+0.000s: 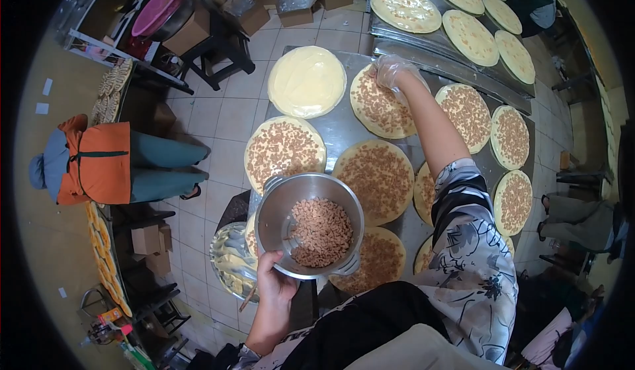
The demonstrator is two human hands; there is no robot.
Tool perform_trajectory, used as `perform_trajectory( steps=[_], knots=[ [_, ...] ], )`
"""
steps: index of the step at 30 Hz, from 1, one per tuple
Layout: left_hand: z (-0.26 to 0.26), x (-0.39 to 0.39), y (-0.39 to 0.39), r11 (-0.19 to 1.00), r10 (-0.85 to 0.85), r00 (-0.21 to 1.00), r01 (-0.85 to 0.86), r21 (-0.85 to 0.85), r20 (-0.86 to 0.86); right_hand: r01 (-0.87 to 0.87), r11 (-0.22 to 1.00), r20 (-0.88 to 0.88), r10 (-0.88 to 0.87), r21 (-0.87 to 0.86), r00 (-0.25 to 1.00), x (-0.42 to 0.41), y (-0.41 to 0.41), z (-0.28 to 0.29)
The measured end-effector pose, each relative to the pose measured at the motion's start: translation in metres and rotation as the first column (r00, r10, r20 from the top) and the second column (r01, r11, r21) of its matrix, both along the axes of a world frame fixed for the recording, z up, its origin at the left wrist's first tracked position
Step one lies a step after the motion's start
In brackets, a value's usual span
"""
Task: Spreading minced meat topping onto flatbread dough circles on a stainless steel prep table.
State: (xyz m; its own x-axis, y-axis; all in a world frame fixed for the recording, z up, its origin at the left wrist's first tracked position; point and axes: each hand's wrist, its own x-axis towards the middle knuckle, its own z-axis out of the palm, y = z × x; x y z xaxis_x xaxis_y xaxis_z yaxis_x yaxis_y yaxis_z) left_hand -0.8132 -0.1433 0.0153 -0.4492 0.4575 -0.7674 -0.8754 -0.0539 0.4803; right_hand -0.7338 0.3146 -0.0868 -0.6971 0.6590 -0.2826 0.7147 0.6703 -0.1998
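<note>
My left hand (279, 280) grips the near rim of a round metal pot (272, 221), its thumb over the edge. Brown chopped bits (325, 233) are heaped toward the pot's right side. My right hand (394, 72), in a clear plastic glove, is at the far edge of a round flat dough sheet (381, 107) strewn with similar bits. Its fingers are bent down, and what they hold is hidden. To its left is a dough sheet (306, 82) with a smooth, pale yellow coating and no bits. Another bit-covered sheet (374, 181) lies just beyond the pot.
More topped rounds (464, 117) lie along the metal table (342, 117). At the far right, metal trays (446, 69) carry glossy rounds (406, 10). A bowl of creamy yellow mixture (233, 261) stands left of the pot. A person in an orange apron (101, 161) bends over a side table.
</note>
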Motion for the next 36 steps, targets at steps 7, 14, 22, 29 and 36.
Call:
perform_trajectory(
  steps=[7, 14, 22, 29, 36],
  knots=[
    [0.004, -0.002, 0.020, 0.999, -0.032, 0.997, 0.033, 0.011, -0.075, 0.325, 0.938, -0.129, -0.340, -0.120, 0.932, 0.009, -0.053, 0.098],
    [0.007, 0.003, 0.063, 0.988, -0.104, 0.975, 0.124, 0.094, -0.196, -0.546, 0.723, -0.329, 0.438, -0.423, 0.836, 0.005, -0.206, 0.151],
    [0.004, 0.019, 0.095, 0.977, -0.187, 0.955, 0.205, 0.055, -0.232, -0.415, 0.672, -0.036, 0.502, -0.614, 0.864, 0.023, -0.222, 0.135],
    [0.000, 0.026, 0.116, 0.973, -0.189, 0.973, 0.204, 0.110, -0.132, -0.531, 0.737, -0.427, 0.356, -0.419, 0.831, 0.045, -0.185, 0.115],
    [-0.007, 0.033, 0.134, 0.958, -0.283, 0.932, 0.283, -0.035, -0.226, -0.273, 0.217, -0.344, -0.702, -0.937, 0.624, 0.065, -0.114, 0.094]
  ],
)
